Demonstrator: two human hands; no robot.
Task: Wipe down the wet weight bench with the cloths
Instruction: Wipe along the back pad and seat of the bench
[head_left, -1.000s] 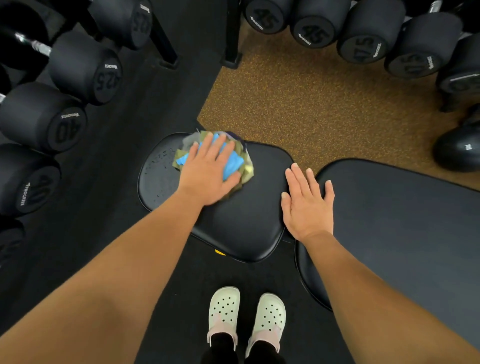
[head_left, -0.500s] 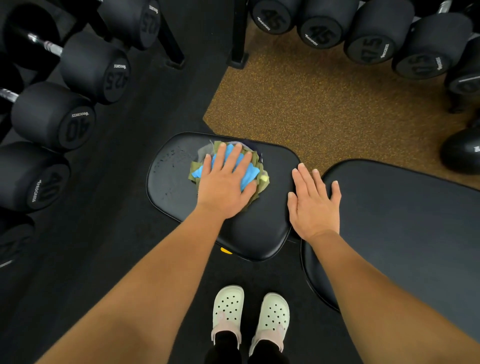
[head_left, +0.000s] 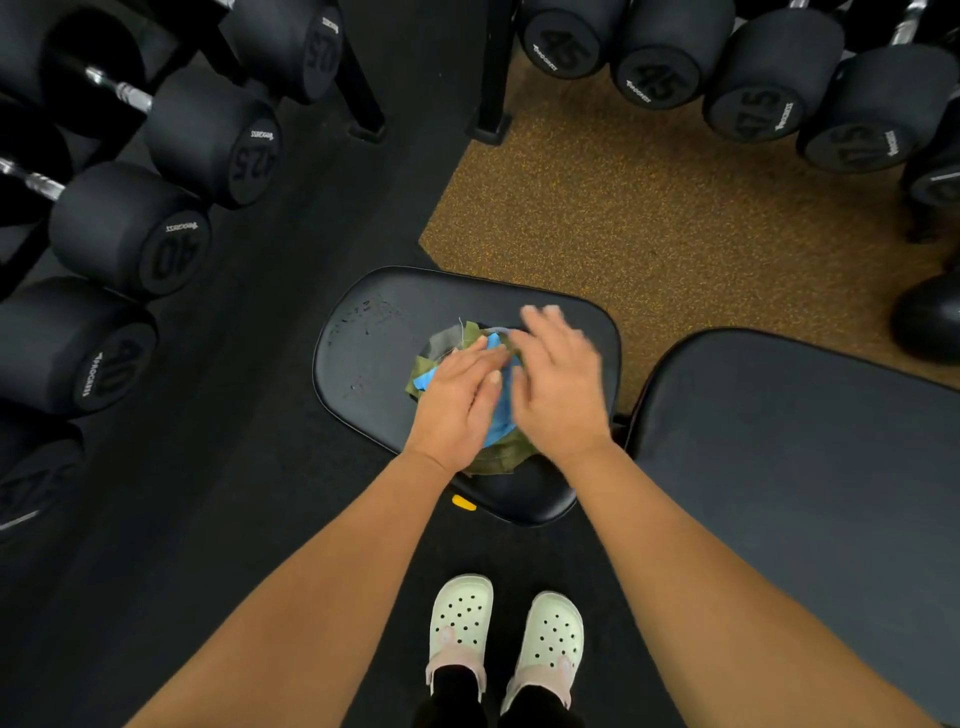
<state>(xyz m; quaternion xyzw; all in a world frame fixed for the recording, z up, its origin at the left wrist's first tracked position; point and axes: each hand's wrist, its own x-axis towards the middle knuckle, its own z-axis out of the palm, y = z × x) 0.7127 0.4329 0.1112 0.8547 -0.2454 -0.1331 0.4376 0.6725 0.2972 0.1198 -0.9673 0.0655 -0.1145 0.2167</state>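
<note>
- Head view: the black padded seat pad (head_left: 374, 374) of the weight bench sits in the middle of the picture; this worktop carries a bundle of cloths (head_left: 498, 415) in blue, olive green and grey, lying on its middle-to-right part.
- The left hand (head_left: 457, 400) lies flat, palm down, on the left side of the cloths, fingers stretched forward and not curled round the fabric.
- The right hand (head_left: 558, 384) is just beside the left one, over the right side of the bundle; it is blurred, its fingers look spread and loose, and I cannot tell whether it touches the cloths or is just above them.
- The two hands are close together, nearly thumb to thumb, with a strip of blue cloth showing between them.
- Small water droplets (head_left: 363, 322) speckle the left part of the seat pad, beside the cloths and not covered by them.
- The larger back pad (head_left: 805, 457) of the bench lies to the right, apart from the seat pad by a narrow gap; nothing rests on it.
- A small yellow tab (head_left: 463, 503) shows under the near edge of the seat pad.
- Black dumbbells (head_left: 130, 239) marked 40 and 42.5 are racked at the left, more marked 45 and 47.5 along the top right.
- The floor is black near the person and speckled brown (head_left: 675, 234) beyond the bench.
- Two pale green clogs (head_left: 506, 631) stand on the black floor below the seat pad.
</note>
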